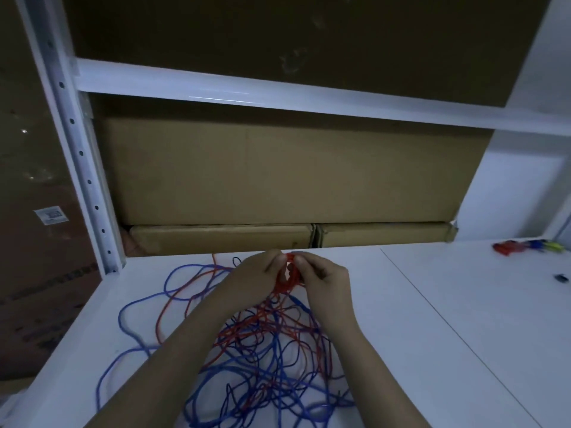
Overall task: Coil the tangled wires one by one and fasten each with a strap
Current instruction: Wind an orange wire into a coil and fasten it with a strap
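left hand (258, 273): I've got it up near the back edge of the tabletop (432, 335), fingers (276, 263) curled and pinching the left side of a small red coil (289, 278).
right hand (324, 278): mirrors it on the other side, fingers pinched on the top right of the same coil, thumb tucked in close.
red coil: a tight little bundle of red wire held between both hands, just above the tabletop; can't tell if there's a strap on it, too blurry.
tangled wires (262, 359): big messy heap of blue and red wire sprawled on the tabletop under my forearms, loops spilling out to the left. Red strands run from the coil down into the heap.
colored bits (525, 247): a small pile of red, blue and yellow pieces at the far right, well apart from my hands. Can't make out what they are.
cardboard boxes (278, 180): stacked on the shelf right behind the tabletop.
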Tool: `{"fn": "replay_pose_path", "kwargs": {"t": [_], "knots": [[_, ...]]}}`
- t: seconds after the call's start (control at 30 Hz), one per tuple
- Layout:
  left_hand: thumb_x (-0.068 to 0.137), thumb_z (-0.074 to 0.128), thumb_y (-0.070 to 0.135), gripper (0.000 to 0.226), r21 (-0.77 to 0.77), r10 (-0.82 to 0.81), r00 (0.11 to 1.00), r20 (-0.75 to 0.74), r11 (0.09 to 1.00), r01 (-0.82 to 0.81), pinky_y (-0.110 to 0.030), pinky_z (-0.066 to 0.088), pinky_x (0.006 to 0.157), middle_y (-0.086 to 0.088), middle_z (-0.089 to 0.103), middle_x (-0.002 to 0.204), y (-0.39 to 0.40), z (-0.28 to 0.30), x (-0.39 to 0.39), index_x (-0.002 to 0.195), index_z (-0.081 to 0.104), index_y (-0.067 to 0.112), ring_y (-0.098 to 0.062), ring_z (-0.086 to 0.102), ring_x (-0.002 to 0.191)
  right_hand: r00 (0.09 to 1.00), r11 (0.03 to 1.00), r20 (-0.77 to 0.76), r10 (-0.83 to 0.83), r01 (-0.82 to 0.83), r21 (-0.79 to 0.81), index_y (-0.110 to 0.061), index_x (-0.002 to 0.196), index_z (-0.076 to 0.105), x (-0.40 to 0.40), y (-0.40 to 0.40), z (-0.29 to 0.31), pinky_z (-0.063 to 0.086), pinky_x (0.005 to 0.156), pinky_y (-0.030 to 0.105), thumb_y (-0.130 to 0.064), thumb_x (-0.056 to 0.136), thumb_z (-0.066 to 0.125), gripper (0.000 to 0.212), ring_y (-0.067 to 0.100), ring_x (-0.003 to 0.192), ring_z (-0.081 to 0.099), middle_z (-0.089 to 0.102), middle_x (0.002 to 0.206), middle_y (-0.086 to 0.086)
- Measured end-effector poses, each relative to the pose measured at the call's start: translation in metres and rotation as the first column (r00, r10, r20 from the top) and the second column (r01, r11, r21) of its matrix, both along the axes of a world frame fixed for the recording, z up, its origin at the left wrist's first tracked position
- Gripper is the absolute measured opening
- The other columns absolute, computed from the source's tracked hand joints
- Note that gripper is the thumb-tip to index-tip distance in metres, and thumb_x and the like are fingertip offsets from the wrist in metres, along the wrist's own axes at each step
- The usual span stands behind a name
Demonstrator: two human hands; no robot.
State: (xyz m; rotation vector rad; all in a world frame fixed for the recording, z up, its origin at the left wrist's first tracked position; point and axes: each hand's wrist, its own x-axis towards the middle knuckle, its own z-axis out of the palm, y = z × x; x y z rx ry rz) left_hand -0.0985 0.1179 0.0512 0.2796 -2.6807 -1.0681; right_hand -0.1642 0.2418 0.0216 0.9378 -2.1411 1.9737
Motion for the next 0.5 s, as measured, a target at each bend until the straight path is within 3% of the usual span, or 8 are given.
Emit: {"fn": "replay_pose_path", "kwargs": {"t": [0.13, 0.2, 0.27, 0.3, 0.43, 0.5], "knots": [[0.104, 0.029, 0.028, 0.03, -0.074, -0.017, 0.997, -0.075, 0.997, 0.012, -0.029, 0.039, 0.069, 0.007, 0.049, 0.075, 0.027, 0.007, -0.014, 0.08, 0.045, 0.027, -0.011, 0.051, 0.072, 0.989, 0.998, -0.14, -0.044, 0.049, 0.032, -0.028, 0.101, 0.07, -0.013, 0.027, 0.007, 0.052, 0.082, 0.02, -0.012, 0.096, 0.054, 0.023, -0.004, 0.089, 0.064, 0.065, 0.09, -0.027], [0.105, 0.028, 0.026, 0.026, -0.165, -0.043, 0.997, -0.068, 0.986, 0.031, -0.033, 0.039, 0.079, -0.002, 0.056, 0.09, 0.047, 0.014, -0.019, 0.095, 0.052, 0.023, -0.02, 0.056, 0.089, 0.988, 0.998, -0.151, -0.024, 0.033, 0.058, -0.03, 0.105, 0.067, -0.023, 0.049, 0.009, 0.052, 0.084, 0.021, -0.012, 0.097, 0.051, 0.026, -0.005, 0.093, 0.063, 0.064, 0.096, -0.025], [0.105, 0.028, 0.025, 0.032, -0.171, -0.017, 0.999, -0.044, 0.985, 0.009, -0.032, 0.037, 0.09, -0.01, 0.059, 0.114, 0.07, 0.018, -0.026, 0.12, 0.053, 0.014, -0.026, 0.054, 0.112, 0.994, 0.996, -0.111, 0.022, -0.012, 0.089, -0.033, 0.104, 0.065, -0.032, 0.074, 0.013, 0.055, 0.085, 0.029, -0.008, 0.098, 0.048, 0.031, 0.001, 0.096, 0.064, 0.065, 0.1, -0.021], [0.105, 0.027, 0.025, 0.033, -0.173, -0.018, 0.999, -0.04, 0.985, 0.011, -0.032, 0.038, 0.091, -0.009, 0.058, 0.119, 0.082, 0.019, -0.033, 0.123, 0.052, 0.012, -0.026, 0.053, 0.114, 0.994, 0.993, -0.108, 0.03, -0.017, 0.114, -0.034, 0.104, 0.065, -0.036, 0.089, 0.014, 0.056, 0.085, 0.033, -0.006, 0.099, 0.046, 0.033, 0.003, 0.096, 0.065, 0.066, 0.1, -0.02], [0.104, 0.027, 0.03, 0.033, -0.202, -0.037, 0.997, -0.065, 0.979, 0.024, -0.035, 0.045, 0.08, -0.006, 0.066, 0.095, 0.137, 0.014, -0.063, 0.091, 0.054, 0.017, -0.023, 0.062, 0.09, 0.982, 0.964, -0.187, -0.01, 0.06, 0.26, -0.021, 0.121, 0.064, -0.054, 0.151, 0.015, 0.056, 0.082, 0.038, -0.005, 0.098, 0.042, 0.036, 0.013, 0.086, 0.066, 0.066, 0.093, -0.011], [0.104, 0.027, 0.032, 0.036, -0.191, -0.027, 0.996, -0.086, 0.981, 0.01, -0.037, 0.047, 0.08, -0.003, 0.067, 0.088, 0.175, 0.012, -0.079, 0.086, 0.053, 0.015, -0.021, 0.064, 0.084, 0.985, 0.961, -0.17, 0.005, 0.043, 0.274, -0.02, 0.123, 0.061, -0.064, 0.187, 0.014, 0.055, 0.082, 0.038, -0.012, 0.1, 0.041, 0.032, 0.014, 0.087, 0.065, 0.066, 0.094, -0.009]]}}
